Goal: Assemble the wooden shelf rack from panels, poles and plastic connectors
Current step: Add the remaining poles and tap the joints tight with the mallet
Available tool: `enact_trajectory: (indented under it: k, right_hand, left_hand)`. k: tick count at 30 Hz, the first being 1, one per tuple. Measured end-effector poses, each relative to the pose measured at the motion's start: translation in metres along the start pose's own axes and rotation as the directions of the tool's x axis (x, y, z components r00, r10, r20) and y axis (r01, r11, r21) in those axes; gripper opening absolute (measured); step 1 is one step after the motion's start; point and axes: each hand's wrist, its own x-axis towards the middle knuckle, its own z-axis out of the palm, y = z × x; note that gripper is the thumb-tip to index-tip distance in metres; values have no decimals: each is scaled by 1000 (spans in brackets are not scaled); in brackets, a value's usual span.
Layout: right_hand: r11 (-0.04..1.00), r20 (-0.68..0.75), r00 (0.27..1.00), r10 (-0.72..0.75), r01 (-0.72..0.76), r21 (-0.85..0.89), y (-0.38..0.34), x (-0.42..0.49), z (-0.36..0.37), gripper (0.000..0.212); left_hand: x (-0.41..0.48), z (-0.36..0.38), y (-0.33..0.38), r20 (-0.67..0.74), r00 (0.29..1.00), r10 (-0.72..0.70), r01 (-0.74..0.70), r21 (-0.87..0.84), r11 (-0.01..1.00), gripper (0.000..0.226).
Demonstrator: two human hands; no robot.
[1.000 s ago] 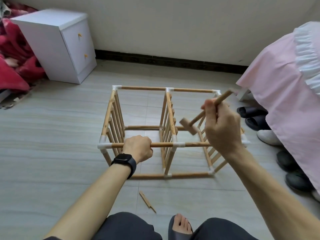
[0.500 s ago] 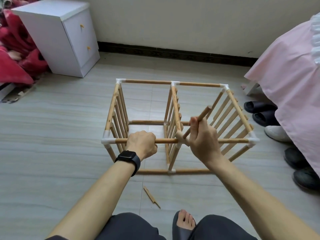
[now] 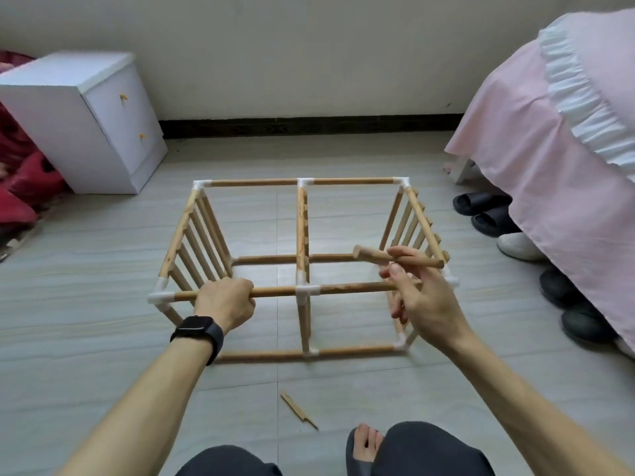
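On near top pole [image 3: 275,291] of shelf rack [image 3: 302,269]: left hand [image 3: 225,304] fingers wrapped tight, knuckles up, wrist with black watch [image 3: 197,333], forearm straight. Right hand [image 3: 422,297] above right bay, thumb and fingertips pinching wooden mallet [image 3: 395,257] handle, mallet level, head pointing left. Rack stands on floor tiles [image 3: 103,304].

Tiled floor [image 3: 103,338] bears rack [image 3: 302,235], splinter [image 3: 298,410]
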Motion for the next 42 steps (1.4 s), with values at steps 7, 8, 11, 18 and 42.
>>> enact_trajectory:
  k: [7,8,11,18,42]
  right_hand:
    - [814,164,884,438,-468,345,37,-62,-64,45]
    - [840,61,883,466,-463,284,45,-67,-66,28]
    - [895,-238,894,381,-421,-148,61,-76,-73,22]
    - [655,-413,892,185,-426,-624,50,-79,-98,35]
    - [721,-441,888,-128,-222,-657,54,-87,-100,28]
  left_hand:
    - [13,-59,12,154,981,117,-121,23,992,79]
    - [15,-66,29,103,975,198,-202,33,979,77]
    - [17,-76,90,-26,906,423,-423,12,906,65]
    - [-1,-18,187,-46,938,342,-345,-86,935,47]
    - [-9,-12,189,-88,957,277,-282,-49,958,45]
